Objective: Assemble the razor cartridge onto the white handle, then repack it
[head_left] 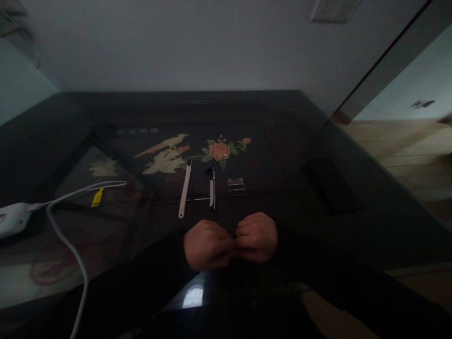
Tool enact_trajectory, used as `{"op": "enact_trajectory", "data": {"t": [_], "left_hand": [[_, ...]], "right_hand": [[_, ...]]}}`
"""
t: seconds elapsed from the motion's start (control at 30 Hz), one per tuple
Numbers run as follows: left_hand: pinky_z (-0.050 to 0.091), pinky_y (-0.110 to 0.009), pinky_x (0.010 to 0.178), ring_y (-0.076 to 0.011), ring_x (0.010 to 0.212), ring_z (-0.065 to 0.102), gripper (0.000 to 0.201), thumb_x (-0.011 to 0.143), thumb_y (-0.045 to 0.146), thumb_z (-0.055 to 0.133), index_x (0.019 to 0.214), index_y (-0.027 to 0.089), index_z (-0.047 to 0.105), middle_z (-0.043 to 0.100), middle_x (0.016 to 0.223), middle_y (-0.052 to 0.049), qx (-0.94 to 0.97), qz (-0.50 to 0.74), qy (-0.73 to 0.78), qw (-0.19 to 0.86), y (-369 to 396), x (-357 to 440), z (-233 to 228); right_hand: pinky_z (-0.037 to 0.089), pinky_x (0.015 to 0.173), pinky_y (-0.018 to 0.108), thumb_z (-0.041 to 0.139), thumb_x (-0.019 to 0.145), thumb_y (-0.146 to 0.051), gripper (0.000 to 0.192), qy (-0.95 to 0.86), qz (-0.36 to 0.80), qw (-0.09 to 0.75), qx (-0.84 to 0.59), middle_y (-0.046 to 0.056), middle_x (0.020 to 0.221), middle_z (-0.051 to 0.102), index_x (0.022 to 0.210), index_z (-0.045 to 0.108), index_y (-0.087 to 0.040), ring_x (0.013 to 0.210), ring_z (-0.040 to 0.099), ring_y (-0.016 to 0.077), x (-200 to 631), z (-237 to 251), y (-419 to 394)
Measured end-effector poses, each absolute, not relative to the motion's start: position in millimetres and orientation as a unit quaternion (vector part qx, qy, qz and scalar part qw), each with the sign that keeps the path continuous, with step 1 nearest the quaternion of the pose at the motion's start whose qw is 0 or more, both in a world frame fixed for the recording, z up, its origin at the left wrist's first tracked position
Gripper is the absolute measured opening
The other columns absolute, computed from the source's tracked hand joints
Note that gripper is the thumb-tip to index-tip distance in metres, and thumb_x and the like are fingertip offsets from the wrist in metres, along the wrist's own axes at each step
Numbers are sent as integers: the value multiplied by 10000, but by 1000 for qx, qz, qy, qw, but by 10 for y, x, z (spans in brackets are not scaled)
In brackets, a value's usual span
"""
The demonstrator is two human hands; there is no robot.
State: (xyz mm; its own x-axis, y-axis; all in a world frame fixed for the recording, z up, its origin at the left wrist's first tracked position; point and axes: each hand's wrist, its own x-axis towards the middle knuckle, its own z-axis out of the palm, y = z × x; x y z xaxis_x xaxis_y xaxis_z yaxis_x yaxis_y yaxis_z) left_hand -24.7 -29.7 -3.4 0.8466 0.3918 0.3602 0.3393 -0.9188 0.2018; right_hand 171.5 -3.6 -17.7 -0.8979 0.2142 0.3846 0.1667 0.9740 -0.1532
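From the head camera, the left hand (208, 245) and the right hand (257, 237) meet at the near edge of a dark glass-topped table (353, 226), knuckles up and fingers curled inward, fingertips touching each other between the two fists. Both are closed tightly, and whether anything small is pinched between them cannot be told; nothing shows. A ring sits on one finger of the right hand. Both forearms are in black sleeves.

Just beyond the hands lie a long white plastic stick (184, 189), a slim white tool with a black head (211, 187), and a small clear ridged plastic piece (236, 185), side by side and apart. To the left, a white power strip (12, 217) rests with its white cable (67, 245) trailing toward the viewer.
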Motion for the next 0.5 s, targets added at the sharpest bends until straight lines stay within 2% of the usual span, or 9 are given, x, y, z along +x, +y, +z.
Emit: {"op": "enact_trajectory", "data": {"t": [0.27,0.5], "left_hand": [[317,-305,484,-132,498,542,314,916,216,372,641,186,521,585,558,-9,958,207,187,71,-292,-248,-30],[332,-302,487,-136,519,536,285,911,213,382,670,189,533,573,565,-9,961,192,190,63,-288,-255,-49]], "right_hand": [[213,508,301,432,911,-386,381,-970,57,218,-91,5,549,563,605,552,-194,520,453,120,1714,-170,-35],[210,505,299,460,902,-403,374,-977,49,187,-94,5,550,562,609,559,-194,533,468,119,1717,-173,-29]]}}
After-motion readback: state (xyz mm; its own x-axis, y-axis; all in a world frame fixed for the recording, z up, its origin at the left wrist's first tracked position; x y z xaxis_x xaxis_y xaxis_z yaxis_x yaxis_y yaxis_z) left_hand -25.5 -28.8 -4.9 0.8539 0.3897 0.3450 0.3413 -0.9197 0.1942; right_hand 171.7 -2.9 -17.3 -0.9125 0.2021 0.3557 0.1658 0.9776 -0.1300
